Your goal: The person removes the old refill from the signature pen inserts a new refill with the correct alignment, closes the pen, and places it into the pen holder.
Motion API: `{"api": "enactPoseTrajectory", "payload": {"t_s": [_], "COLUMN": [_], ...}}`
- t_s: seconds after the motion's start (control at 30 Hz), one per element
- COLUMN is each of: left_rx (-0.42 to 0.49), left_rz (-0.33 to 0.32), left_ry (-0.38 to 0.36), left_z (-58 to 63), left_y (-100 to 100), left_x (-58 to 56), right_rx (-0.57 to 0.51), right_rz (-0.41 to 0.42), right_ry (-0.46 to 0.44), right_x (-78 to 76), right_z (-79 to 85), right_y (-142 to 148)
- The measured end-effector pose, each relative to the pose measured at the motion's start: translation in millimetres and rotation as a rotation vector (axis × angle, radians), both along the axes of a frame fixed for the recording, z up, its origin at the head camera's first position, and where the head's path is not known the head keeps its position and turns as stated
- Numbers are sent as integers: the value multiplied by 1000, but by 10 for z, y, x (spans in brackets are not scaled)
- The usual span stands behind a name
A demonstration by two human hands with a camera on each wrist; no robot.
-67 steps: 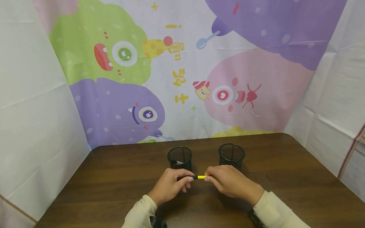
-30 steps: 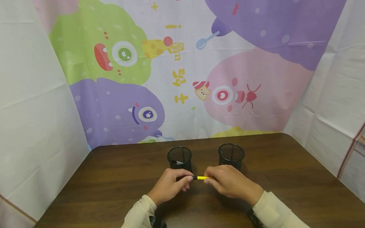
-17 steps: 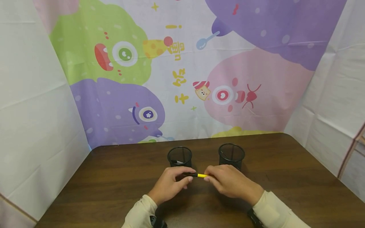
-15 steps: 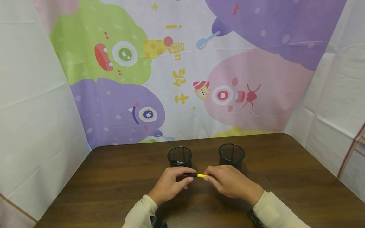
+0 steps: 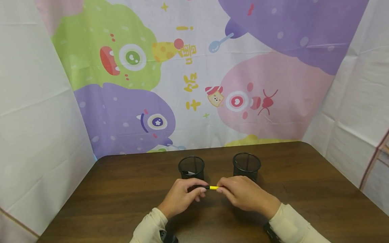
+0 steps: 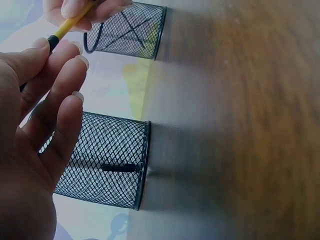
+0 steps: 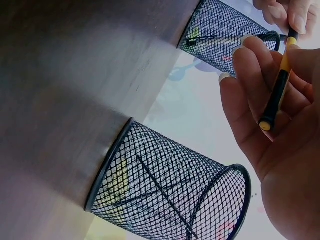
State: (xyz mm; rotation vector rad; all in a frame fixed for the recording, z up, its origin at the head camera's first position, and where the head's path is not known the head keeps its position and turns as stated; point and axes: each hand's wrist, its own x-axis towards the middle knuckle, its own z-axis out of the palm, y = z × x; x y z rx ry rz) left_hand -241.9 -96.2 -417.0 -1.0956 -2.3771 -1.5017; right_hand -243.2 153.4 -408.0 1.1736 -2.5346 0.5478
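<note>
A slim yellow pen [image 5: 213, 188] with black sections lies level between both hands, above the table. My left hand [image 5: 179, 195] pinches its black end between thumb and index finger. In the left wrist view the other left-hand fingers are loosely bent below the pen [image 6: 67, 26]. My right hand [image 5: 246, 194] pinches the yellow part with thumb and fingertips. The right wrist view shows the pen's black rear section with a yellow tip crossing my palm. Just beyond the hands stand two black mesh pen holders, the left holder [image 5: 198, 166] and the right holder [image 5: 247, 163].
A black-and-white pen [image 5: 189, 173] leans inside the left holder. Crossed thin dark lines [image 7: 160, 186] show through the right holder's mesh. The brown wooden table [image 5: 121, 192] meets a cartoon-printed cloth [image 5: 194, 128] at the back, with white cloth at both sides.
The left thumb and fingers opened slightly around the black end, then closed in again. The pen has risen a little and levelled out. The right hand and both holders stay put.
</note>
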Motion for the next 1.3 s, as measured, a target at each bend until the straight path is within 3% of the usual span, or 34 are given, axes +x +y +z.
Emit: {"api": "enactPoseTrajectory", "payload": {"t_s": [0.17, 0.4, 0.77, 1.3], "left_rx": [-2, 6, 15, 28], "left_rz": [-6, -7, -11, -14], "left_ry": [-18, -43, -65, -106], "left_z": [-109, -112, 136, 151], "left_y": [-35, -47, -6, -14], "left_x": [-87, -91, 92, 99], "right_rx": [-5, -24, -69, -106], "right_rz": [6, 20, 47, 27], "right_ry": [4, 35, 90, 91], "right_x": [0, 0, -5, -10], "right_z": [1, 0, -6, -5], "right_y": [-1, 4, 5, -1]}}
